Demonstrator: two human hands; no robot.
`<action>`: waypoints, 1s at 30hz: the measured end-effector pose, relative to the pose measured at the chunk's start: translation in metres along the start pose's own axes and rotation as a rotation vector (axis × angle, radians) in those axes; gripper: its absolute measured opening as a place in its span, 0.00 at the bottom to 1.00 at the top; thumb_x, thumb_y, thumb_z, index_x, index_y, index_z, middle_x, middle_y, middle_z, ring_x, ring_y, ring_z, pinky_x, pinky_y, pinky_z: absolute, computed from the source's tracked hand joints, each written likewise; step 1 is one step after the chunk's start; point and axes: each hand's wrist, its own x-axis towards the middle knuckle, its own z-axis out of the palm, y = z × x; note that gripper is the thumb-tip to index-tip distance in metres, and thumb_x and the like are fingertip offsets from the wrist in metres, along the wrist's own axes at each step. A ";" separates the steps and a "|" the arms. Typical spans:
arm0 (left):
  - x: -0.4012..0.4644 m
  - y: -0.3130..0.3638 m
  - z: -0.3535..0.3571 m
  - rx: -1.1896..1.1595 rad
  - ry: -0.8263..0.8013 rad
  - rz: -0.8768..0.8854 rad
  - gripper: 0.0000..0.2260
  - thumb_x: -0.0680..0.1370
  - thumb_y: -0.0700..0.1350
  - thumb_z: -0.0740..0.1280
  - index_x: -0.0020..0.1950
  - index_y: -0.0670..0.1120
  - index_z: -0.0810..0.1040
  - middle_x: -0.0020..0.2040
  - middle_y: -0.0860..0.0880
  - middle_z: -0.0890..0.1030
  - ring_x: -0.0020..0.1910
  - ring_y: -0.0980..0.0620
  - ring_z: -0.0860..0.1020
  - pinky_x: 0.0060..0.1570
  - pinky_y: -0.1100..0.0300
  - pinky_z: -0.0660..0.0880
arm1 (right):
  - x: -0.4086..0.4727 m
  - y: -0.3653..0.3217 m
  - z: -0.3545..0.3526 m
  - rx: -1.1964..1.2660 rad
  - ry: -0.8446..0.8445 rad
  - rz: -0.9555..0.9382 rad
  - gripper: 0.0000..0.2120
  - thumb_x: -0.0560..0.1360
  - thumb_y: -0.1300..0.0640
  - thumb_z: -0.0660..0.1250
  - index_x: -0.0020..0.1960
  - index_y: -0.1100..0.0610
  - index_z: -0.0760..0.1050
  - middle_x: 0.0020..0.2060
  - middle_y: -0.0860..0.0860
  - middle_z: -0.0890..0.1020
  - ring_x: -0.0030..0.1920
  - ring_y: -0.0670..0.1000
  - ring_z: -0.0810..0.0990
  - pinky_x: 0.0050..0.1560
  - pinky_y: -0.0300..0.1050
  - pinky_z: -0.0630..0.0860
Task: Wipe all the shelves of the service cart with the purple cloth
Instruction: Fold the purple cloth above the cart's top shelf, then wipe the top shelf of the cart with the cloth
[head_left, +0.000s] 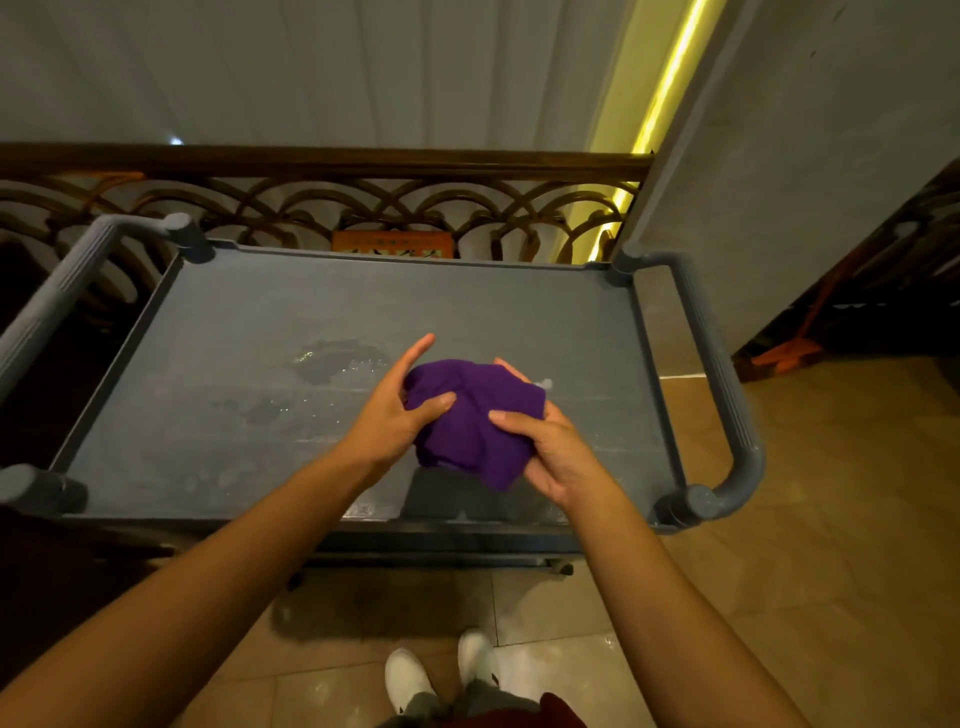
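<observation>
1. Holding the purple cloth (475, 423) with both hands, a person stands in front of a gray service cart (727, 374).
2. The left hand (395, 415) grips the left side of the cloth. Its thumb presses on top, and its pointer finger sticks out straight.
3. The right hand (540, 441) grips the right side of the cloth. Its thumb lies on top and its fingers curl under.
4. The cloth is bunched up in a soft lump between the two hands. It is over the middle of the top shelf (234, 415), a bit toward the near edge. It may be lifted just off the shelf, but that is hard to tell from above.
5. The top shelf has dark wet spots (332, 361) to the left of the hands. Some of them shine.
6. The cart has a round gray handle at each end, the left handle (57, 291) and the right handle (727, 384).
7. Behind the cart is a brown railing (322, 158) with curvy loops.
8. A bright yellow light strip (670, 83) runs up the wall on the right.
9. The floor (831, 519) is made of tan tiles. Two white shoes (441, 670) show at the bottom.
</observation>
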 end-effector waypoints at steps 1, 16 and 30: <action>-0.001 -0.005 0.000 0.129 0.024 0.026 0.33 0.76 0.44 0.72 0.76 0.62 0.63 0.68 0.51 0.72 0.65 0.53 0.75 0.52 0.58 0.81 | 0.002 -0.002 0.001 -0.101 0.034 -0.004 0.29 0.72 0.74 0.69 0.71 0.59 0.73 0.63 0.60 0.82 0.60 0.56 0.83 0.61 0.50 0.80; -0.038 -0.122 -0.058 1.370 0.148 -0.237 0.45 0.69 0.78 0.49 0.80 0.59 0.42 0.82 0.44 0.43 0.79 0.39 0.40 0.72 0.32 0.44 | 0.061 -0.008 -0.121 -1.751 0.416 -0.286 0.27 0.77 0.36 0.61 0.70 0.49 0.74 0.75 0.52 0.70 0.79 0.57 0.57 0.78 0.64 0.50; -0.026 -0.150 -0.070 1.402 0.094 -0.284 0.41 0.67 0.82 0.40 0.73 0.66 0.28 0.78 0.46 0.29 0.76 0.40 0.29 0.67 0.34 0.30 | 0.096 0.036 -0.098 -1.611 0.437 -0.378 0.30 0.73 0.59 0.70 0.74 0.57 0.70 0.78 0.61 0.64 0.78 0.63 0.59 0.78 0.60 0.55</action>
